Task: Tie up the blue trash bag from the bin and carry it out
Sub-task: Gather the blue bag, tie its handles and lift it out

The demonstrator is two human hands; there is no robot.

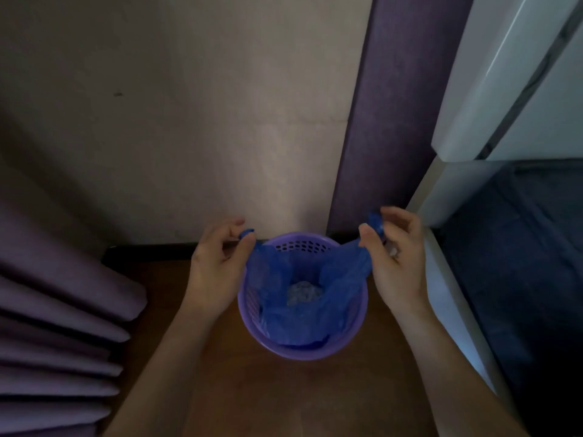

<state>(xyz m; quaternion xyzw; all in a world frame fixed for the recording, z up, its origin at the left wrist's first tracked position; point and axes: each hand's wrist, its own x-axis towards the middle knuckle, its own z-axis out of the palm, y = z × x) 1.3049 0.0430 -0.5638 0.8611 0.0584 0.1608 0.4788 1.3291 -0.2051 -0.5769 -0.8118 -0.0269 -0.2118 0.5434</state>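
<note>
A round purple plastic bin [315, 351] with perforated walls stands on the brown floor against the wall. The blue trash bag [284, 313] sits inside it, its mouth stretched open, with a pale crumpled wad of rubbish at the bottom. My left hand [214, 266] pinches the bag's left handle at the bin's left rim. My right hand [394, 257] pinches the right handle, pulled up and out past the right rim. Both handles are held apart, untied.
A beige wall [189, 121] rises behind the bin. Purple pleated curtain folds [56, 326] hang at the left. A purple panel [394, 137] stands behind right, and a white cabinet edge [448, 279] with a dark recess lies close on the right.
</note>
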